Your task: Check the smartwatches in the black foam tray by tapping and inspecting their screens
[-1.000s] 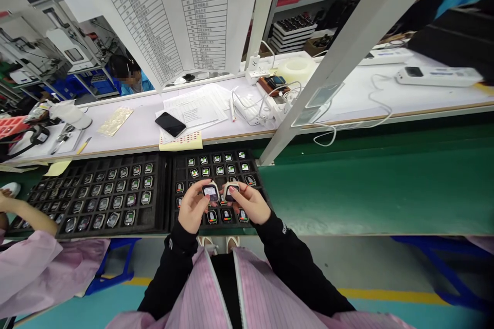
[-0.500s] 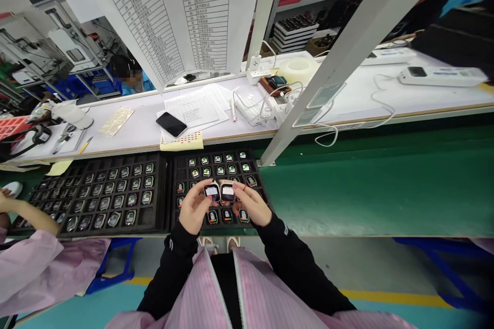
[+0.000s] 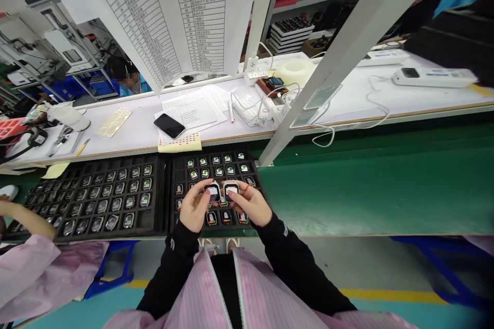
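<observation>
My left hand [image 3: 195, 207] grips one smartwatch [image 3: 212, 191] by its edges, its thumb on the lit screen. A second smartwatch [image 3: 231, 190] with a pale case is held in my right hand [image 3: 252, 204], whose thumb lies across its display. The two watches are side by side with a small gap. Neither shows a strap. Below them is a black foam tray [image 3: 178, 218] with rows of lit watches in its slots; my hands cover part of it.
Left of my tray lies another black tray [image 3: 156, 218] of watches, near a co-worker's arm [image 3: 29, 216]. On the white shelf behind are a phone [image 3: 169, 126], papers [image 3: 203, 108] and a power strip [image 3: 247, 112]. A slanted metal post [image 3: 320, 69] rises at right.
The watches have moved slightly apart. My right thumb has come onto the screen of its watch. The view has shifted a little.
</observation>
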`<move>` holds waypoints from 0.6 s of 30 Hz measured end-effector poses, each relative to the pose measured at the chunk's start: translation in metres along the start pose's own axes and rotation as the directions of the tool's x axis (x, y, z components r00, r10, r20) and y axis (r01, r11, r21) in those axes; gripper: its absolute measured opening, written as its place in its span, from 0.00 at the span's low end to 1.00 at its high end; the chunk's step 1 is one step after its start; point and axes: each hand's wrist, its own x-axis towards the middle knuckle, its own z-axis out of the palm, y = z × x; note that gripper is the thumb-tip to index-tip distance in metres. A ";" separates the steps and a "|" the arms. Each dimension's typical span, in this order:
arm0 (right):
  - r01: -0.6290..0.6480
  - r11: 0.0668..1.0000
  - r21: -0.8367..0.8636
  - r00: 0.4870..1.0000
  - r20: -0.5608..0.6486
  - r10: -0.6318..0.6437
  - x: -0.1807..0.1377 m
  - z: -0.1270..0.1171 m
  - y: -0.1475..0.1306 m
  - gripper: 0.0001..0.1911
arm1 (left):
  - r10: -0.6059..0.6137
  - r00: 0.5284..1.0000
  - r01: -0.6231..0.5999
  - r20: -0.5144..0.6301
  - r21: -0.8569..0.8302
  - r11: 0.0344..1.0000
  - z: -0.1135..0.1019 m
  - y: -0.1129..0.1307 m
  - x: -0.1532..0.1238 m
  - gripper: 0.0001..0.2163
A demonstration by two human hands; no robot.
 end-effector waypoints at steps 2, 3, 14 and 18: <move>0.005 1.000 0.020 1.000 0.025 -0.006 0.000 -0.001 -0.001 0.29 | 0.002 1.000 -0.002 0.008 -0.011 1.000 0.000 -0.001 0.000 0.21; 0.011 1.000 0.025 0.999 0.038 -0.012 0.000 -0.001 -0.001 0.28 | 0.006 1.000 -0.006 0.017 -0.016 1.000 -0.001 0.000 0.000 0.21; 0.022 0.999 0.027 0.995 0.094 -0.025 -0.003 -0.003 -0.004 0.30 | 0.036 0.999 -0.036 -0.005 -0.042 0.998 0.007 0.002 -0.002 0.19; 0.002 0.997 0.076 0.982 0.188 -0.016 -0.007 -0.011 -0.006 0.34 | 0.050 0.998 -0.051 -0.028 -0.029 0.998 0.006 0.001 -0.003 0.18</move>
